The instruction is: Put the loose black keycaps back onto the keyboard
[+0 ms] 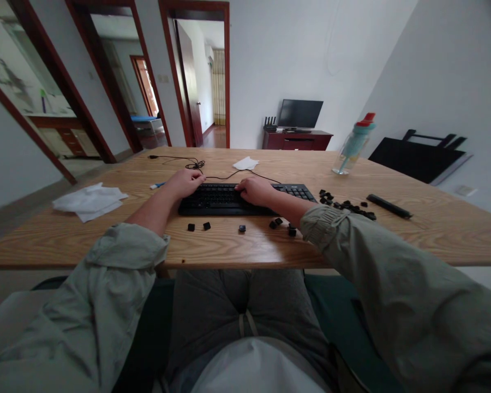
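A black keyboard (219,202) lies on the wooden table in front of me, with keycaps off in part of it. My left hand (185,183) is closed at its upper left corner, fingers curled around the edge. Over the middle of the keys, my right hand (254,191) is closed with fingertips pressed together and pointing down; anything pinched there is too small to make out. Loose black keycaps lie along the near side, among them one keycap (191,227) at the left and another (241,228) in the middle. More sit in a pile (354,208) to the right.
A dark bar-shaped tool (388,206) lies right of the pile. Behind it stands a bottle (352,144) with a red cap. White tissues (90,201) are at the left, another tissue (246,163) at the back. A coiled cable (195,164) lies behind the keyboard.
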{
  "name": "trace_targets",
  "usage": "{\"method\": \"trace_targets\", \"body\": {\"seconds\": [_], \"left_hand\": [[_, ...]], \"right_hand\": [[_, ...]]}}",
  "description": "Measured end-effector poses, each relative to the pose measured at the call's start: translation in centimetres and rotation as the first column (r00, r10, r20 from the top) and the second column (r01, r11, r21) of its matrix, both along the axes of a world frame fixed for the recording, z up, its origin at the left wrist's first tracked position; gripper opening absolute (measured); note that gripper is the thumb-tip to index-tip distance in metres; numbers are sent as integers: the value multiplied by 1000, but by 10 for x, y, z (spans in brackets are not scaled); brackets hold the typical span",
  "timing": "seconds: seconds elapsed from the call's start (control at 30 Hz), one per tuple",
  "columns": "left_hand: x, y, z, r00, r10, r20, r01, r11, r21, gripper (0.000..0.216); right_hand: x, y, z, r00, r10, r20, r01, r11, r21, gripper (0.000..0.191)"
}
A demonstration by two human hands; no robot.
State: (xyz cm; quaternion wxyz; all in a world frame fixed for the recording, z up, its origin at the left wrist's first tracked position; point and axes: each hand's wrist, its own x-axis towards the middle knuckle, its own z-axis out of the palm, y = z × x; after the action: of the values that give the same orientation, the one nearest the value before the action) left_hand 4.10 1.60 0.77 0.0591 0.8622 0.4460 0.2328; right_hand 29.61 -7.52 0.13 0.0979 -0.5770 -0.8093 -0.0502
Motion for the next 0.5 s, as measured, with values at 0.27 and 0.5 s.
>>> {"method": "trace_targets", "body": {"seconds": [0.27,0.5], "left_hand": [[-3,-1,3,1000,0,10,0,1000,-3,44],[-4,-5,4,1000,1,16,-2,1000,4,44]], "right_hand": [[14,12,2,996,22,-87,-29,996,-81,44],[12,14,4,996,88,-1,-88,995,-43,40]]}}
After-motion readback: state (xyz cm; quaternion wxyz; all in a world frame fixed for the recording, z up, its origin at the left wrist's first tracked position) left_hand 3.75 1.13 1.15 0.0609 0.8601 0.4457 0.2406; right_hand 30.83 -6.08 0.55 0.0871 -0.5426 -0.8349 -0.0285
